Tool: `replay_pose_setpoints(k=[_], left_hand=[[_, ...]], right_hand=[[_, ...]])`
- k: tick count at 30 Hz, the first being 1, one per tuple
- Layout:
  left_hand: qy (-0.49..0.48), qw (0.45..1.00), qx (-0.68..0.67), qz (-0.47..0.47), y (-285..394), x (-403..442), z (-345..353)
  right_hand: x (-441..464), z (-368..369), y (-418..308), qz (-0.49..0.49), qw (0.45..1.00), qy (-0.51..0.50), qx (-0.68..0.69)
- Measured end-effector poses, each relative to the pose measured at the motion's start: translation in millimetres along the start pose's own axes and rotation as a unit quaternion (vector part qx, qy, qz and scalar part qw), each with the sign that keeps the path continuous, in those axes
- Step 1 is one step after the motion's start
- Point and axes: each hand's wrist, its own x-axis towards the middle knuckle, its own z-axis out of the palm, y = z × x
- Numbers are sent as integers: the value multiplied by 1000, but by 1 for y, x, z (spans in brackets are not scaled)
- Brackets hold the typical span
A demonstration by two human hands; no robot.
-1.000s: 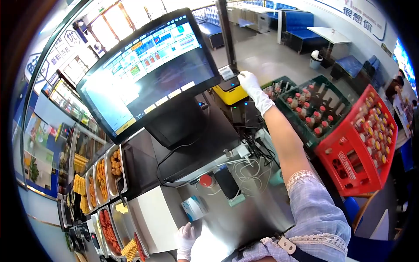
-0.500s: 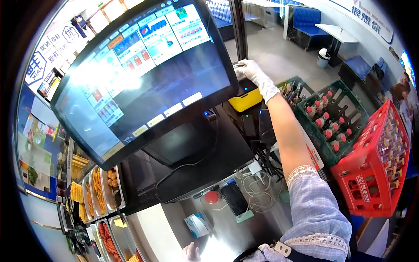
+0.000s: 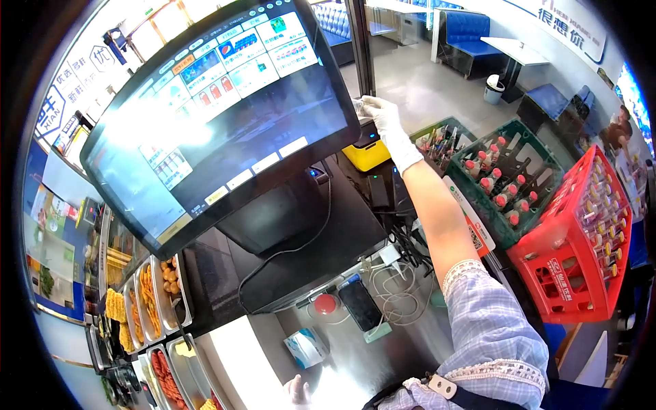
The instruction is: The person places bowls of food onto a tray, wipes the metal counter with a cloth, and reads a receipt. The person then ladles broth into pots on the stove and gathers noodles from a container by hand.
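right hand at the printer, desk's far edge, fingers bent close, left hand near box, can't tell either grip tbh

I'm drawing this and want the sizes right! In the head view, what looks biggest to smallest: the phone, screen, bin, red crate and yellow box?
1. Screen
2. Red crate
3. Phone and yellow box: too alike to rank
4. Bin: looks smallest, but stands farther away
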Motion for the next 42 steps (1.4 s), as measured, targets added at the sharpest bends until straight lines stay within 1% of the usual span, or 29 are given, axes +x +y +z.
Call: replay_pose_setpoints(k=[2,4,6,7,8,10,12,13,14,16,18,20,21,22,23,24,25,26,29,30,32,33,34,36,37,38,40,41,42], left_hand=[[-9,1000,-19,-3,-5,-4,0],[-14,1000,-9,7,5,4,-1],[-11,999,-33,-9,15,9,-3],[-12,1000,7,12,19,12,-5],[-12,998,48,35,23,16,-7],[0,998,43,36,32,20,-9],[24,999,37,27,44,27,-10],[-6,994,99,40,62,35,-21],[1,986,146,74,80,42,-26],[-9,998,64,7,94,39,-27],[31,991,86,95,89,38,-25],[12,1000,11,21,132,35,-36],[30,998,-50,-13,150,32,-31],[48,992,-117,-5,166,27,-25],[-3,972,-218,-90,185,23,-23],[-56,932,-312,-176,207,18,-22],[-85,945,-287,-128,236,13,-25],[-110,942,-306,-88,218,8,-8],[-136,950,-281,-13,219,0,24],[-142,949,-280,-10,222,-2,28],[-195,941,-276,-18,229,-7,36],[-207,942,-264,-12,232,-9,42],[-213,941,-263,-9,235,-12,47],[-222,938,-262,-41,246,-16,57],[-224,938,-260,-38,249,-17,60],[-228,940,-252,-41,248,-19,61],[-231,942,-241,-45,249,-23,65],[-240,936,-250,-68,249,-25,68],[-248,929,-258,-91,247,-28,71]], right_hand=[[-13,3,4,-26,998,6,-56],[-33,11,-12,18,998,14,-55],[-72,18,-49,-15,994,54,-94],[-81,15,-48,-67,988,79,-110],[-94,11,-47,-69,993,91,-25],[-149,15,-92,-47,991,92,87],[-205,5,-130,-24,979,-99,174],[-236,4,-145,21,975,-111,191],[-266,4,-158,60,970,-118,205],[-330,0,-175,101,955,-138,242],[-398,-11,-194,169,974,-75,128],[-453,-25,-180,242,959,-103,104],[-478,-29,-180,255,959,-102,75],[-500,-34,-182,270,956,-103,45],[-520,-39,-180,266,959,-100,19],[-536,-46,-180,264,960,-97,-8],[-552,-51,-190,251,963,-97,-26],[-564,-56,-199,250,962,-91,-61],[-596,-65,-219,246,959,-53,-127],[-604,-70,-225,244,960,-47,-127],[-620,-79,-232,195,958,-34,-206],[-627,-84,-232,201,949,-30,-241],[-635,-89,-230,201,949,-23,-241],[-643,-99,-233,164,950,-24,-264],[-645,-104,-237,194,947,-27,-254],[-645,-110,-240,194,948,-25,-252],[-646,-123,-241,217,958,-6,-186],[-645,-130,-241,218,959,-5,-183],[-641,-139,-241,191,967,-5,-169]])
